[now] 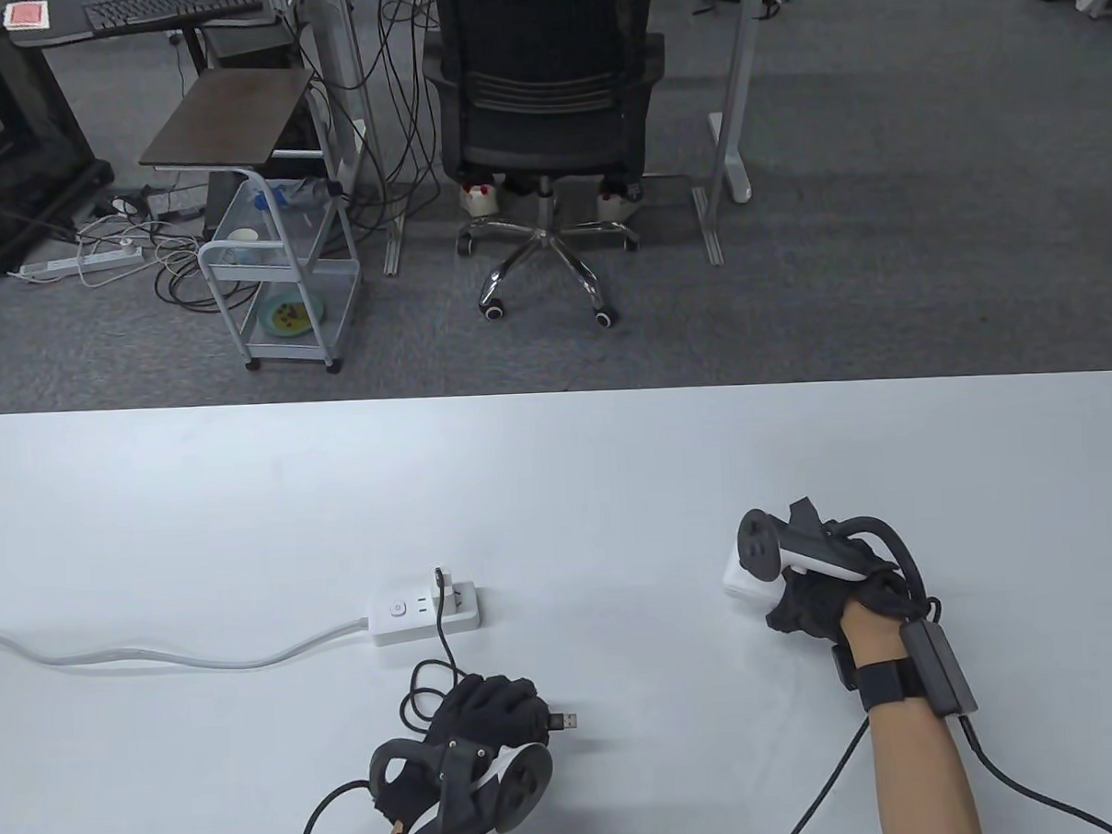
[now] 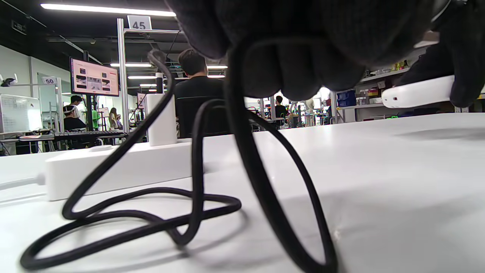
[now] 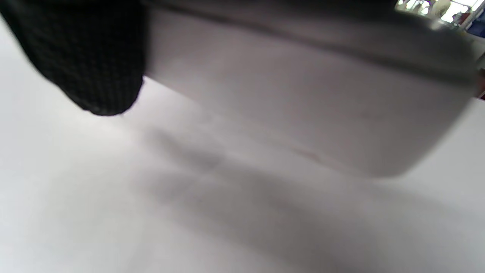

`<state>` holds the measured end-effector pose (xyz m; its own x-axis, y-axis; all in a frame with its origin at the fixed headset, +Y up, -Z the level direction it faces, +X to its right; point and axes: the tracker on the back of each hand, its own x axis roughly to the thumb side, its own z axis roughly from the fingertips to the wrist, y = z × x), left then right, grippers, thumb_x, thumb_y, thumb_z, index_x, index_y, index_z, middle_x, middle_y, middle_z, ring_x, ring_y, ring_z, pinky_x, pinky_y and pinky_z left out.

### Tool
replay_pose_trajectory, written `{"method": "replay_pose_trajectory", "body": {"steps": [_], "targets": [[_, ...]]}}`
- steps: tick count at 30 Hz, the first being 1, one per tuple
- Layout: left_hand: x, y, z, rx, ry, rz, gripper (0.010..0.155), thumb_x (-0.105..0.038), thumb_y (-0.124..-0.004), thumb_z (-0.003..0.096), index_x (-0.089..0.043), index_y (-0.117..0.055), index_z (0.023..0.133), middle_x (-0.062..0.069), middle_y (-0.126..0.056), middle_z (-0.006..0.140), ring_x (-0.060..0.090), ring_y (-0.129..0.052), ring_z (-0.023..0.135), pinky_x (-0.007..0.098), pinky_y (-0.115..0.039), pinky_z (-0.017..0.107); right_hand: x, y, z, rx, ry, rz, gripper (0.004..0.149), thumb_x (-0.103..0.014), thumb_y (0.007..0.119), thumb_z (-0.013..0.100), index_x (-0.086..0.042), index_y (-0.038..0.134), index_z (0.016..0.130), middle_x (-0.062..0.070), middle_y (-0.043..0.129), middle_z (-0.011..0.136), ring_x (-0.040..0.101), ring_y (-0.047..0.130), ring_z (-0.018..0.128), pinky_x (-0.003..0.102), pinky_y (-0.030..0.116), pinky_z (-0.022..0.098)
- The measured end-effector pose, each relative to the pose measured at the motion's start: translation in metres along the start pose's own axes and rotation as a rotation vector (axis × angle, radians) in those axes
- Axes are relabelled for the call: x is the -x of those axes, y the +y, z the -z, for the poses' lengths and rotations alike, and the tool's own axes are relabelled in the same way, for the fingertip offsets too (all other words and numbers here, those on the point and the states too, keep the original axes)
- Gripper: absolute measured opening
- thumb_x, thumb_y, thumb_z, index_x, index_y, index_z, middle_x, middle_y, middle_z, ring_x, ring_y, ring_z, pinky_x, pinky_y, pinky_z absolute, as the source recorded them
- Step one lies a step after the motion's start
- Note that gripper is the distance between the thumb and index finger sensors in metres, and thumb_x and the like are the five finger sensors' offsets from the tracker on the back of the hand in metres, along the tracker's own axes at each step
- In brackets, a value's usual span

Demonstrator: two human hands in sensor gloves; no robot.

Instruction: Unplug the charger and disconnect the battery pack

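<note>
A white charger [image 1: 460, 593] stands plugged into a white power strip [image 1: 401, 617] at the table's middle; it also shows in the left wrist view [image 2: 162, 119]. A black cable [image 1: 446, 638] runs from the charger in loops to my left hand [image 1: 495, 703]. My left hand grips the cable, and its free USB plug [image 1: 563, 721] sticks out to the right. My right hand [image 1: 804, 600] holds the white battery pack [image 1: 736, 575] far to the right, apart from the cable. The pack fills the right wrist view [image 3: 303, 94] and hangs just above the table.
The power strip's grey cord [image 1: 161, 657] runs off the table's left edge. The cable loops [image 2: 151, 220] lie on the table between my left hand and the strip. An office chair [image 1: 543, 113] and a small cart [image 1: 278, 282] stand on the floor beyond the table.
</note>
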<state>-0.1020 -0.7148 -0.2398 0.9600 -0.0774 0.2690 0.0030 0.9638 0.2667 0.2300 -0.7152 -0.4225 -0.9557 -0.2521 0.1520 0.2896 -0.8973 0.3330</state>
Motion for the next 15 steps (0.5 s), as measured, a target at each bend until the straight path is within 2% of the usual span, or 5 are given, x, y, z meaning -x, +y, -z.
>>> {"method": "replay_pose_trajectory", "body": {"steps": [8, 15], "targets": [[0.000, -0.001, 0.000, 0.014, -0.001, 0.012, 0.037, -0.055, -0.085, 0.0407, -0.046, -0.094, 0.075, -0.026, -0.099, 0.089, 0.003, -0.105, 0.088, 0.025, -0.080, 0.077, 0.032, 0.034, 0.026, -0.087, 0.093, 0.098, 0.096, -0.057, 0.081, 0.032, -0.012, 0.036, 0.104, 0.021, 0.047, 0.107, 0.044, 0.059, 0.089, 0.057, 0.063, 0.068], [0.000, -0.001, 0.000, 0.025, 0.003, 0.019, 0.037, -0.055, -0.084, 0.0407, -0.047, -0.094, 0.075, -0.026, -0.099, 0.088, 0.003, -0.105, 0.087, 0.025, -0.080, 0.077, 0.049, 0.051, 0.030, -0.099, 0.090, 0.191, 0.093, -0.056, 0.077, 0.035, -0.011, 0.034, 0.104, 0.023, 0.047, 0.107, 0.045, 0.059, 0.088, 0.056, 0.063, 0.068]]}}
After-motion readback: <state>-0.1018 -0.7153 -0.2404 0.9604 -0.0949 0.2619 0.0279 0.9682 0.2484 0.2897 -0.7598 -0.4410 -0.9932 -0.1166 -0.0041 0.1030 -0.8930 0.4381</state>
